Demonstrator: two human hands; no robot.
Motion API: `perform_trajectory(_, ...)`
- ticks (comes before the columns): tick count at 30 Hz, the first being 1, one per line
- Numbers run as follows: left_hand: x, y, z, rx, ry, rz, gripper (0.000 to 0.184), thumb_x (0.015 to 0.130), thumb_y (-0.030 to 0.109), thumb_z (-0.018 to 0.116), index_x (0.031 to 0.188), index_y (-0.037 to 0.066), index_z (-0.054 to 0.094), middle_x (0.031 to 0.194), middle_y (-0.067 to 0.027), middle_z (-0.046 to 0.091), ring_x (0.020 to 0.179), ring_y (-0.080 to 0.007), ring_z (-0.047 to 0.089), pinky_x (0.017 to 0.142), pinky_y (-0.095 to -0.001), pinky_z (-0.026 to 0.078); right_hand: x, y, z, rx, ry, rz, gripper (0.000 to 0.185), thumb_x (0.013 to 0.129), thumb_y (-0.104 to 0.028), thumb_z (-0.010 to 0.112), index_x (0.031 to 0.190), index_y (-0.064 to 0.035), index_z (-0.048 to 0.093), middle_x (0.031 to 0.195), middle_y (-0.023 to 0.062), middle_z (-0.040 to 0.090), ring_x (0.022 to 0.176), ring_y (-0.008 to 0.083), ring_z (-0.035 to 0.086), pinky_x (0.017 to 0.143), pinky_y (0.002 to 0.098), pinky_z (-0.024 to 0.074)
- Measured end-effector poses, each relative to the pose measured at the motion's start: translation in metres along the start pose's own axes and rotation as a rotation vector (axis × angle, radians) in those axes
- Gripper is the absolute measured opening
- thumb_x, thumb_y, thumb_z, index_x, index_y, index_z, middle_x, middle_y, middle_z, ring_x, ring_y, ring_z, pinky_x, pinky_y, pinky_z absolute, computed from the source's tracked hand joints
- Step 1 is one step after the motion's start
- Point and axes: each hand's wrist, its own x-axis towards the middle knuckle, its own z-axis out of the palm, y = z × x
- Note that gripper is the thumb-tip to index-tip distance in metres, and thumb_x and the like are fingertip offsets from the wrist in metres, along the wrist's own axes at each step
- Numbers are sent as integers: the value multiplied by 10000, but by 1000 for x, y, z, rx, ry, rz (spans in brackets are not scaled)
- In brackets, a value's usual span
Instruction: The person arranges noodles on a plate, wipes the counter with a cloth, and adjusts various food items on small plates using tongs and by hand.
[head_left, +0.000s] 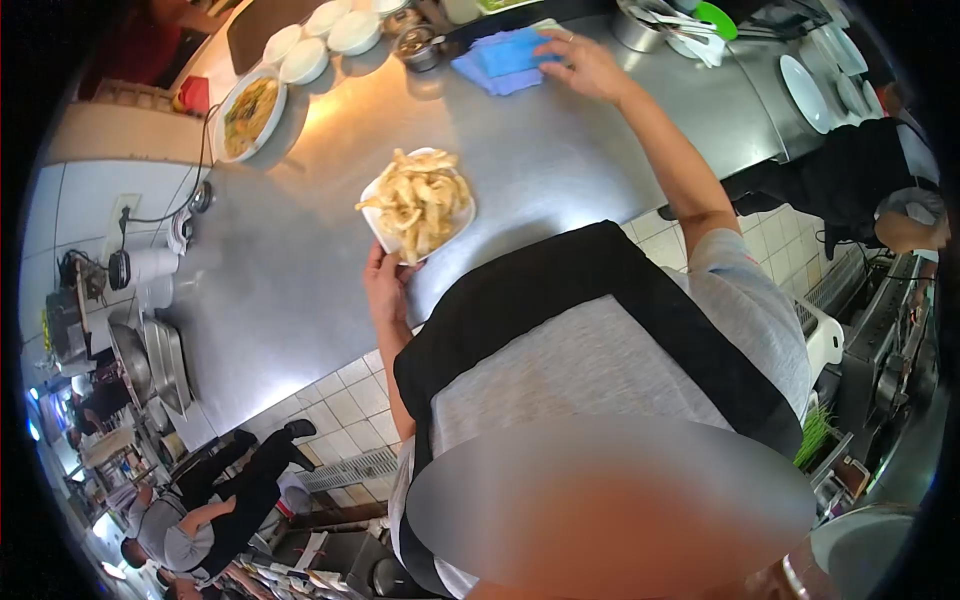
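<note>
My left hand (pixel 385 284) grips the near edge of a white plate (pixel 466 217), with its fingers partly hidden beneath the rim. Piled on the plate are pale golden fried strips (pixel 418 200) that look like thick fries. Farther off, my right hand (pixel 583 68) reaches across the steel counter, its fingers spread and the fingertips at the edge of a folded blue cloth (pixel 508 58). The cloth lies flat on the counter.
On the steel counter (pixel 270 270), an oval dish of food (pixel 250 115) and several white bowls (pixel 354 33) stand at the far left. A metal pot with utensils (pixel 640 28) is beyond my right hand. White plates (pixel 806 93) sit farther right. Co-workers (pixel 195 530) stand at both sides.
</note>
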Motion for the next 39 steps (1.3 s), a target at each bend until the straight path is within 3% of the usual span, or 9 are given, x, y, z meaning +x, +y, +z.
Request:
perform_trajectory(2,-13,1,19,3,-71,3,414,832,14,475,1246,1,479,1021,-106,620,745,-164,639,631,-288,567,5,7,-44,-296,247,-168,158,829,-169,597,953,-86,649,1063,93,618,926,291,598,764,356,498)
perform_trajectory(3,-40,22,34,38,-124,29,436,817,2,472,1253,6,480,1015,-94,617,736,-163,634,641,-270,560,8,-31,-116,-364,148,42,187,848,-151,576,1017,-97,635,987,108,624,913,288,598,760,357,487)
perform_trajectory(4,-49,35,37,95,-140,18,458,803,-7,468,1260,12,479,1029,-84,608,767,-157,628,647,-247,550,13,-36,-142,-636,224,19,171,735,-143,601,844,-14,631,744,171,632,665,290,629,585,385,498)
perform_trajectory(8,-56,70,30,142,-174,2,460,799,-7,463,1257,16,486,1057,-81,595,829,-148,618,638,-235,540,40,-61,-130,-666,-181,328,86,702,-110,588,723,-49,645,797,160,644,776,307,631,621,420,487)
perform_trajectory(12,-48,87,22,145,-212,21,487,797,-29,469,1282,-15,427,1020,-107,590,830,-179,625,633,-274,572,55,-74,-94,-690,-377,106,90,724,-121,587,758,-79,660,757,135,649,726,295,642,607,416,496)
perform_trajectory(17,-39,80,21,146,-209,31,539,806,-36,467,1330,-3,346,1009,-135,581,806,-204,629,624,-302,582,36,-58,-66,-770,-169,279,181,831,-147,503,842,-32,643,893,164,636,731,292,641,601,402,502)
perform_trajectory(23,-44,84,20,109,-243,23,541,817,-18,483,1338,0,338,985,-133,577,760,-204,630,623,-324,585,-25,-155,-120,-319,216,505,213,856,-134,456,930,-28,625,927,207,624,790,372,623,703,439,495)
perform_trajectory(27,-29,77,9,64,-307,9,575,828,10,509,1365,0,303,961,-128,580,715,-200,632,622,-331,583,-87,-166,-85,54,378,142,260,885,-123,540,1141,-136,582,894,114,593,824,286,590,714,379,465)
perform_trajectory(39,-20,76,6,81,-389,51,567,845,58,525,1371,10,317,990,-147,628,778,-221,658,681,-334,572,-88,-209,-64,11,218,139,194,867,-89,541,1048,-139,587,835,85,563,765,289,586,641,402,475)
